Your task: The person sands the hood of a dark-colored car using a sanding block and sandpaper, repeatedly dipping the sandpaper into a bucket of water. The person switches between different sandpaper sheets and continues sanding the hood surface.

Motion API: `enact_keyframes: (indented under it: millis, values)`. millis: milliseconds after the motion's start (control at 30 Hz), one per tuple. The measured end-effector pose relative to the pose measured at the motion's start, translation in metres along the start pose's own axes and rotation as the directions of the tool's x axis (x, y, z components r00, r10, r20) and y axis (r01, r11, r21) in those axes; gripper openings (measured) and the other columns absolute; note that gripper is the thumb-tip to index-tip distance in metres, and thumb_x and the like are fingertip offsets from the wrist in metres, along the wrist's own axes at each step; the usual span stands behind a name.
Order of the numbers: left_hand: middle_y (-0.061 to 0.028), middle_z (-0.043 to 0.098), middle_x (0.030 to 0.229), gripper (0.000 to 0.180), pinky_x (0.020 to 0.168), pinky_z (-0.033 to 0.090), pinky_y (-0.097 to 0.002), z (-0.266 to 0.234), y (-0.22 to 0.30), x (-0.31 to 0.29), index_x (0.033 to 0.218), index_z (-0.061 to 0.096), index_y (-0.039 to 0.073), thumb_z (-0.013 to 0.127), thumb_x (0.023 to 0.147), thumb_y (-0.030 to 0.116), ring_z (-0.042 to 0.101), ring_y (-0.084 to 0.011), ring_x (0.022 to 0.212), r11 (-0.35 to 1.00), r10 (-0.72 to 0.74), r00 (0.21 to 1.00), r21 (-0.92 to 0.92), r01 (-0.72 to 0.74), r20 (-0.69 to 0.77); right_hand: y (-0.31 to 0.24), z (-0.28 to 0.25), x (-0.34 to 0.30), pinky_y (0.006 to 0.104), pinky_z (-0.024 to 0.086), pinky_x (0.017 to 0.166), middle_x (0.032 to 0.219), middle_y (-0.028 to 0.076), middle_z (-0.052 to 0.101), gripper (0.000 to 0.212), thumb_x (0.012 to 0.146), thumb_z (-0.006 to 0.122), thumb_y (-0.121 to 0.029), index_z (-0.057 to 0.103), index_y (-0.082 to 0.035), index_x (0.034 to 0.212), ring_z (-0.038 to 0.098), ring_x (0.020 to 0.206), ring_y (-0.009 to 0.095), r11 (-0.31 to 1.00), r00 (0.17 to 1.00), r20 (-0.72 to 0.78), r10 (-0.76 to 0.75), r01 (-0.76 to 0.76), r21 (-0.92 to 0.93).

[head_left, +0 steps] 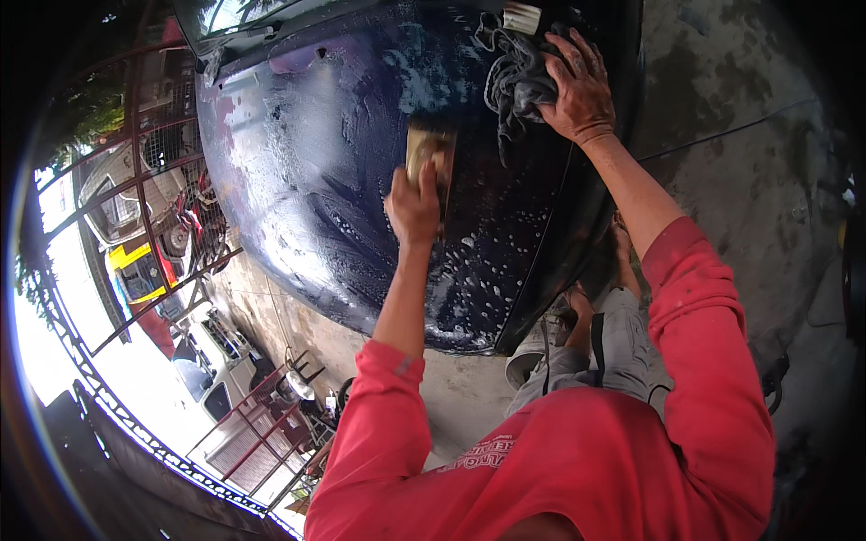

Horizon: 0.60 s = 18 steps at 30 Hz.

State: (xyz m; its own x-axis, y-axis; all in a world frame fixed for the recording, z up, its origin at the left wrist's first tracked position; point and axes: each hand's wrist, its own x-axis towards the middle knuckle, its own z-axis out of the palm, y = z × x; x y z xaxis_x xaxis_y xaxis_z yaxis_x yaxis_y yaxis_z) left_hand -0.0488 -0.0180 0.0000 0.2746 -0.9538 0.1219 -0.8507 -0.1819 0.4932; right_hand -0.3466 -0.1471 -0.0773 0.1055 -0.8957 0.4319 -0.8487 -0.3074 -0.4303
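Observation:
A wet, dark blue car hood, streaked with suds and water drops, spreads out in front of me. My left hand is closed round a tan, flat sanding block, which lies against the middle of the hood. Its underside is hidden. Over at the hood's right side, my right hand rests with fingers stretched out, touching a crumpled dark grey cloth. Beyond the cloth sits a small pale block.
The windshield is at the top left. A red metal grille fence runs along the left, with a red motorcycle and parked vehicles past it. Wet concrete lies to the right. A round container stands by my legs.

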Motion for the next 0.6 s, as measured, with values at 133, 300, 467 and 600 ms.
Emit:
enact_keyframes:
  millis: [133, 300, 467, 600]
  values:
    - [-0.0342, 0.073, 0.093, 0.061, 0.079, 0.057, -0.0595, 0.076, 0.082, 0.133, 0.095, 0.075, -0.002, 0.066, 0.106, 0.057, 0.069, -0.0596, 0.094, 0.968, 0.206, 0.968, -0.115, -0.223, -0.144, 0.004, 0.003, -0.004, 0.0539, 0.025, 0.139, 0.167, -0.005, 0.044, 0.065, 0.082, 0.093, -0.042, 0.068, -0.023, 0.139, 0.03, 0.165, 0.028, 0.999, 1.0, 0.011, -0.012, 0.012, -0.035]
    - [-0.0348, 0.072, 0.087, 0.049, 0.073, 0.056, -0.0622, 0.004, 0.003, -0.012, 0.099, 0.064, -0.001, 0.067, 0.108, 0.047, 0.071, -0.0581, 0.086, 0.998, 0.027, 0.998, -0.056, -0.024, 0.058, -0.002, -0.005, 0.001, 0.0546, 0.025, 0.139, 0.168, -0.003, 0.044, 0.069, 0.079, 0.095, -0.041, 0.067, -0.022, 0.14, 0.028, 0.166, 0.029, 1.0, 1.0, 0.016, -0.001, 0.001, 0.004]
    - [-0.0313, 0.073, 0.086, 0.047, 0.069, 0.059, -0.056, -0.043, -0.049, -0.104, 0.1, 0.068, 0.0, 0.067, 0.108, 0.046, 0.075, -0.0542, 0.086, 0.988, -0.13, 0.989, -0.074, 0.135, 0.076, -0.006, -0.008, 0.004, 0.0549, 0.024, 0.139, 0.168, -0.003, 0.043, 0.076, 0.073, 0.099, -0.036, 0.065, -0.024, 0.14, 0.027, 0.167, 0.03, 0.999, 0.995, 0.087, 0.042, -0.042, 0.004]
    - [-0.0333, 0.074, 0.088, 0.057, 0.076, 0.059, -0.0613, 0.029, 0.036, 0.044, 0.1, 0.07, -0.002, 0.062, 0.109, 0.054, 0.074, -0.0559, 0.088, 0.998, 0.067, 0.997, 0.02, -0.067, 0.025, -0.002, -0.005, 0.002, 0.0546, 0.025, 0.139, 0.167, -0.002, 0.043, 0.071, 0.075, 0.098, -0.035, 0.067, -0.021, 0.138, 0.029, 0.166, 0.03, 0.998, 1.0, -0.004, -0.004, 0.005, 0.057]
